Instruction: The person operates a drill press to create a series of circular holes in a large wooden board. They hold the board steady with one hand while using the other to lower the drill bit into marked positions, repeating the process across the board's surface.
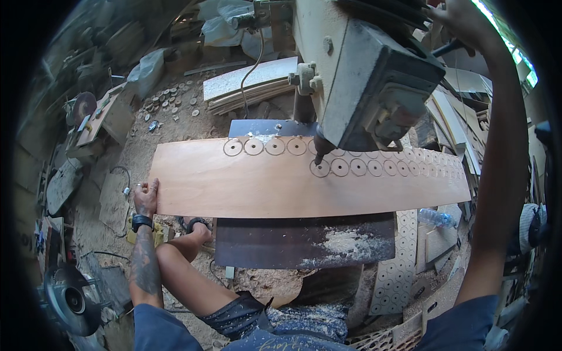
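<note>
A long plywood board [246, 184] lies across the dark work table [263, 240] of a drill press [351, 76]. Rows of ring-shaped cuts with small centre holes run along the board's far side and its right part. The press's cutting bit [318, 157] stands over one ring at the left end of the nearer row; whether it touches the wood I cannot tell. My left hand [146, 197] grips the board's left end, thumb on top. At the upper right my right hand [459, 22] is closed on the press's feed handle, its fingers partly hidden at the picture's edge.
Sawdust [351, 243] coats the table's right half. Stacked boards [252, 82] lie behind the press, with cut wooden discs [170, 100] on the floor to their left. A perforated strip [393, 269] and a plastic bottle [436, 218] are at the right. A grinder-like machine [71, 298] stands lower left.
</note>
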A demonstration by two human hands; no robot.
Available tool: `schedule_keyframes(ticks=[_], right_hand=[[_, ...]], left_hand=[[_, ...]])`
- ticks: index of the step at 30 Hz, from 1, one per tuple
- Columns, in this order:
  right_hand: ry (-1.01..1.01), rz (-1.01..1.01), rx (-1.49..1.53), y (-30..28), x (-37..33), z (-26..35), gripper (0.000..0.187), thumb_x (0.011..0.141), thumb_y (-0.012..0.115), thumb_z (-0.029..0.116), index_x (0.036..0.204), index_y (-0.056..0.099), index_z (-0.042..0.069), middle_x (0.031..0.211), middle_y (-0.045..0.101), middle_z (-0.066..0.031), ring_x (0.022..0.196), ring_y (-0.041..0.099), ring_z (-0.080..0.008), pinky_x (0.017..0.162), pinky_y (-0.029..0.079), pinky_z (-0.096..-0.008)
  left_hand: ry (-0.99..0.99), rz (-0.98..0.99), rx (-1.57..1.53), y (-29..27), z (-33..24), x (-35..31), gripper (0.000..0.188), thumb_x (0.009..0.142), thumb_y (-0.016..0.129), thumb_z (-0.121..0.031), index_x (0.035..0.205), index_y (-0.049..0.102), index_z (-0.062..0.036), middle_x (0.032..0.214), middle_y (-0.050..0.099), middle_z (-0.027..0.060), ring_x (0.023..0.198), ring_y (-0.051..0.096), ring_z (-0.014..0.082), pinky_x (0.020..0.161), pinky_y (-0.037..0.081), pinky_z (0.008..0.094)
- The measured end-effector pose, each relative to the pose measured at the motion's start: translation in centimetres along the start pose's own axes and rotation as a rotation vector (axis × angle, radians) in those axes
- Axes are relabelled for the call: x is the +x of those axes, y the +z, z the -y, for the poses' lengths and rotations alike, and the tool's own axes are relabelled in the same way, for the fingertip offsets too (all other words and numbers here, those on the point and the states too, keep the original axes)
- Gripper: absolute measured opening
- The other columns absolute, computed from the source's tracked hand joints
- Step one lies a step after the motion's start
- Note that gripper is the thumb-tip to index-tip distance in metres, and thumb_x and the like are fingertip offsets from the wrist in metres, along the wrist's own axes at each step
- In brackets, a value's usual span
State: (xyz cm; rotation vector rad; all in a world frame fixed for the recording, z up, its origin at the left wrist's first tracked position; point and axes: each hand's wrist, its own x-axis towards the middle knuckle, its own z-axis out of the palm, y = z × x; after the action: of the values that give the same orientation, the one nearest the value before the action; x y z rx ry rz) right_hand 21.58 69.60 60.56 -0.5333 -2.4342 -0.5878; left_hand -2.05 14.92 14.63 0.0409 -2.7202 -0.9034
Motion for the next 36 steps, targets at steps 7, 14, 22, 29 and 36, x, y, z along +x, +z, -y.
schedule_keyframes(ticks=[7, 14, 22, 29, 36], right_hand=[[0.092, 0.309, 0.119, -1.5, 2.7, 2.0, 0.022, 0.09, 0.063, 0.015, 0.101, 0.071, -0.003, 0.074, 0.07, -0.0128, 0.051, 0.065, -0.017, 0.045, 0.053, -0.0304], [0.123, 0.324, 0.128, -1.5, 2.3, 1.6, 0.023, 0.09, 0.063, 0.016, 0.1, 0.072, -0.003, 0.075, 0.071, -0.0116, 0.055, 0.066, -0.0162, 0.046, 0.053, -0.0291], [0.066, 0.263, 0.079, -1.7, 0.9, 2.2, 0.028, 0.091, 0.063, 0.022, 0.103, 0.072, -0.002, 0.076, 0.071, -0.0124, 0.056, 0.066, -0.0166, 0.049, 0.054, -0.0308], [-0.028, 0.131, 0.023, -1.1, -1.6, 1.1, 0.035, 0.093, 0.064, 0.031, 0.101, 0.073, -0.002, 0.078, 0.07, -0.0135, 0.068, 0.069, -0.0188, 0.061, 0.056, -0.0349], [-0.025, 0.301, 0.118, 1.0, -5.8, -1.0, 0.044, 0.098, 0.057, 0.043, 0.092, 0.069, 0.001, 0.07, 0.063, -0.0108, 0.064, 0.062, -0.0191, 0.061, 0.05, -0.0353]], left_hand=[[-0.038, 0.054, -0.046, 1.5, -3.3, -1.6, 0.057, 0.084, 0.073, -0.055, 0.094, 0.067, 0.001, 0.087, 0.071, 0.0201, 0.081, 0.069, 0.031, 0.073, 0.053, 0.0408], [-0.026, 0.038, -0.051, 1.3, -4.1, -2.1, 0.057, 0.084, 0.072, -0.055, 0.094, 0.066, 0.001, 0.087, 0.071, 0.0206, 0.081, 0.069, 0.0316, 0.073, 0.053, 0.0416], [-0.026, 0.055, -0.026, 1.3, -4.0, -2.4, 0.059, 0.084, 0.072, -0.055, 0.096, 0.066, 0.0027, 0.092, 0.069, 0.0231, 0.087, 0.068, 0.0346, 0.078, 0.052, 0.0425], [-0.023, 0.045, -0.001, 1.5, -3.8, -2.4, 0.061, 0.084, 0.071, -0.057, 0.096, 0.065, 0.0031, 0.091, 0.069, 0.0234, 0.087, 0.067, 0.0359, 0.079, 0.052, 0.0428], [-0.063, 0.082, -0.031, 1.5, -3.7, -2.4, 0.061, 0.084, 0.071, -0.057, 0.097, 0.065, 0.0024, 0.092, 0.069, 0.023, 0.087, 0.068, 0.0349, 0.078, 0.052, 0.0425]])
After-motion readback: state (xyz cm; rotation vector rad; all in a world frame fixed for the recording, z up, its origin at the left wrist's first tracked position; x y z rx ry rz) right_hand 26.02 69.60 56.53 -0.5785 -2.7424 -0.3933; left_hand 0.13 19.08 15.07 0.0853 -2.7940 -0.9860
